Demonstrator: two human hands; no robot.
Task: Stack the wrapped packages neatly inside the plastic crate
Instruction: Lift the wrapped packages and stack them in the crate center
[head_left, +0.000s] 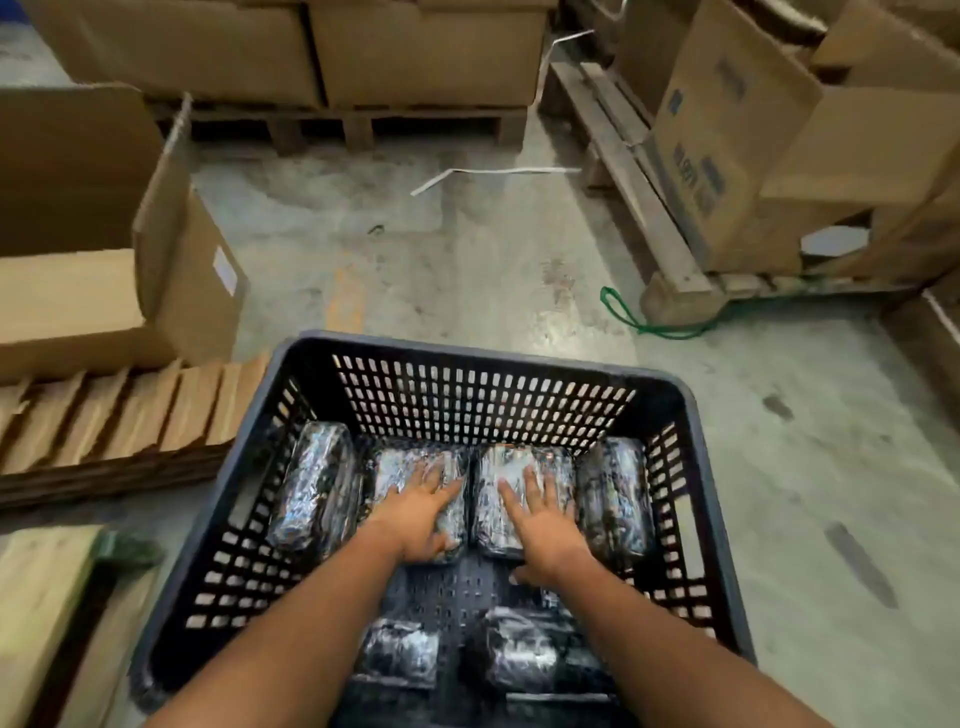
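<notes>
A black slotted plastic crate (670, 395) stands on the concrete floor below me. Along its far wall lies a row of several shiny wrapped packages. My left hand (421, 512) rests flat, fingers spread, on the second package from the left (395, 465). My right hand (543, 519) lies flat on the package beside it (504, 462). An outer package (317, 483) leans at the left wall and another (615, 493) sits at the right wall. Two more packages (400, 657) (522, 660) lie near the crate's front, between my forearms.
An open cardboard box (171, 291) and a row of flattened cartons (119, 410) sit to the left. Pallets with cartons stand behind (426, 57) and to the right (727, 156). A green cord (623, 317) and a white strap (493, 174) lie on the floor.
</notes>
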